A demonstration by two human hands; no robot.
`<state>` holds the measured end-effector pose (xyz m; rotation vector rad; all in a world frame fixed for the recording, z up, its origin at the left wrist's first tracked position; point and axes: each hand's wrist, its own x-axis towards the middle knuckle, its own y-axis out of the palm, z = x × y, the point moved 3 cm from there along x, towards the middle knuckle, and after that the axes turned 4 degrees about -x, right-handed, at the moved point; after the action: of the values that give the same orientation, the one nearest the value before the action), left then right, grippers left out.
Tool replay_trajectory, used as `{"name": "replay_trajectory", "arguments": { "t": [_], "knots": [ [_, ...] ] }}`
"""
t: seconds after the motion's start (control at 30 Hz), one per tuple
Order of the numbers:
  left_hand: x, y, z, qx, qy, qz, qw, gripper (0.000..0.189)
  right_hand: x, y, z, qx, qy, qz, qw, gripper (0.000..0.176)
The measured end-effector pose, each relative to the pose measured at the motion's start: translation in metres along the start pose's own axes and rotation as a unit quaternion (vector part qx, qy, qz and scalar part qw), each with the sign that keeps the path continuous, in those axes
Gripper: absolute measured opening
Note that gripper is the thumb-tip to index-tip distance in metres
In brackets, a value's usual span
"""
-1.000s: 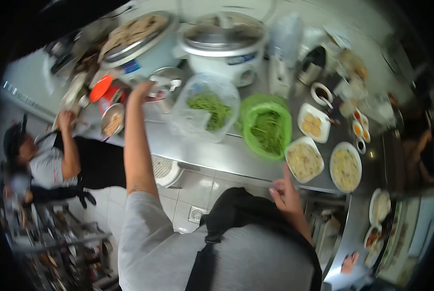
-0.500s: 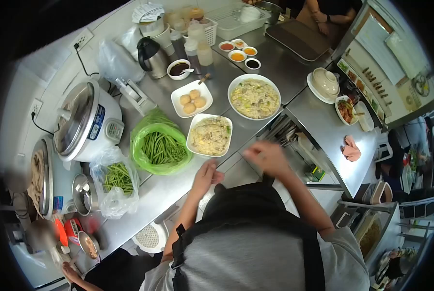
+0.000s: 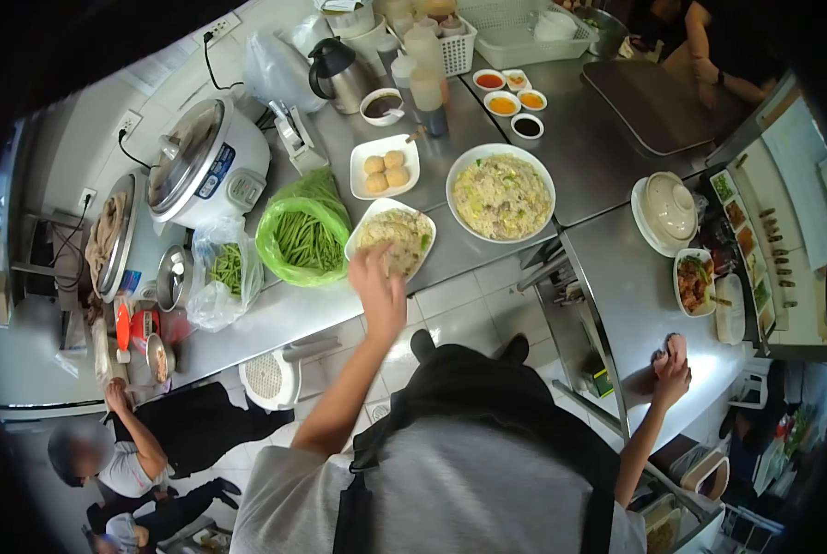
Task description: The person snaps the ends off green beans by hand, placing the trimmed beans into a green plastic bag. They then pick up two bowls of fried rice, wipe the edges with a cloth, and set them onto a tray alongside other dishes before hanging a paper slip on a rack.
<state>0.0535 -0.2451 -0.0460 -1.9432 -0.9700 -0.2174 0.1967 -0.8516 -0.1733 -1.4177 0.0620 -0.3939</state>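
Note:
My left hand (image 3: 380, 288) reaches over the near edge of a square white bowl of fried rice (image 3: 402, 229), its fingers stretched out and overlapping the rice. To the right, my right hand (image 3: 674, 380) has its fingers closed on a crumpled pink cloth (image 3: 676, 348) on the steel counter. Beside the square bowl stands a larger round bowl of fried rice (image 3: 501, 196). A green bag of long beans (image 3: 304, 238) sits to its left. Just behind is a square dish of round tan balls (image 3: 386, 169).
A rice cooker (image 3: 212, 171) stands at the left, near a clear bag of cut beans (image 3: 226, 270). Small sauce dishes (image 3: 503, 104) and a brown tray (image 3: 649, 106) are at the back. On the right are a lidded pot (image 3: 667, 205) and a dish of food (image 3: 695, 282). Other people stand left and back right.
My right hand has gone right, from the front of the body to the pink cloth, and grips it. My left hand has moved up over the square bowl. The view has shifted.

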Motion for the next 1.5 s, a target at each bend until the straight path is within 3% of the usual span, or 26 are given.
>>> {"name": "replay_trajectory", "arguments": {
  "t": [0.07,0.2,0.27,0.4,0.43,0.5,0.6,0.7,0.73,0.77,0.83,0.93,1.07,1.1,1.17,1.2,1.3,1.37,1.5],
  "knots": [
    [0.046,0.026,0.001,0.088,0.093,0.083,0.988,0.033,-0.005,0.004,0.017,0.035,-0.04,-0.092,0.994,0.042],
    [0.085,0.061,0.027,0.204,0.181,0.215,0.938,0.032,-0.003,-0.005,0.062,0.072,-0.091,-0.1,0.988,0.036],
    [0.083,0.062,0.032,0.215,0.164,0.255,0.928,0.035,-0.005,-0.006,0.07,0.099,-0.128,-0.097,0.982,0.035],
    [0.076,0.053,0.032,0.218,0.162,0.263,0.926,0.038,-0.025,-0.026,0.101,0.15,-0.095,0.025,0.984,0.03],
    [0.076,0.051,0.032,0.223,0.161,0.266,0.924,0.038,-0.032,-0.023,0.11,0.148,-0.121,0.02,0.981,0.024],
    [0.08,0.044,0.026,0.203,0.171,0.239,0.934,0.032,-0.05,-0.028,0.142,0.226,-0.101,0.097,0.964,0.023],
    [0.113,0.033,0.048,0.154,0.142,0.138,0.968,0.026,-0.073,-0.06,0.214,0.311,-0.091,0.204,0.924,0.022],
    [0.14,0.038,0.103,0.164,0.026,0.072,0.984,0.023,-0.085,-0.076,0.279,0.35,-0.229,0.208,0.884,0.023],
    [0.145,0.047,0.131,0.176,-0.002,0.044,0.983,0.025,-0.087,-0.077,0.296,0.36,-0.235,0.212,0.877,0.022],
    [0.149,0.063,0.163,0.089,-0.112,0.119,0.982,0.028,-0.089,-0.078,0.314,0.37,-0.241,0.217,0.87,0.021],
    [0.154,0.089,0.204,-0.092,-0.316,0.259,0.908,0.035,-0.089,-0.079,0.345,0.377,-0.261,0.222,0.86,0.02],
    [0.16,0.092,0.202,-0.21,-0.367,0.167,0.89,0.038,-0.088,-0.095,0.386,0.392,-0.245,0.25,0.851,0.02],
    [0.16,0.075,0.192,-0.213,-0.347,0.214,0.888,0.036,-0.087,-0.108,0.42,0.411,-0.163,0.344,0.829,0.023],
    [0.155,0.08,0.209,-0.075,-0.211,0.219,0.95,0.031,-0.082,-0.108,0.428,0.412,-0.147,0.363,0.823,0.024],
    [0.138,0.018,0.14,-0.01,-0.041,0.104,0.994,0.027,-0.073,-0.105,0.445,0.475,-0.142,0.337,0.8,0.027],
    [0.123,-0.004,0.119,-0.022,-0.063,0.116,0.991,0.026,-0.067,-0.102,0.452,0.506,-0.138,0.323,0.788,0.029],
    [0.055,-0.025,0.109,-0.075,-0.198,0.23,0.95,0.022,-0.041,-0.093,0.49,0.504,-0.295,0.226,0.78,0.034],
    [0.02,-0.02,0.118,-0.13,-0.277,0.233,0.923,0.02,-0.031,-0.085,0.528,0.427,-0.35,0.211,0.807,0.039],
    [0.013,-0.013,0.115,-0.146,-0.291,0.223,0.919,0.029,-0.031,-0.051,0.613,0.238,-0.513,0.127,0.815,0.042]
  ]
}}
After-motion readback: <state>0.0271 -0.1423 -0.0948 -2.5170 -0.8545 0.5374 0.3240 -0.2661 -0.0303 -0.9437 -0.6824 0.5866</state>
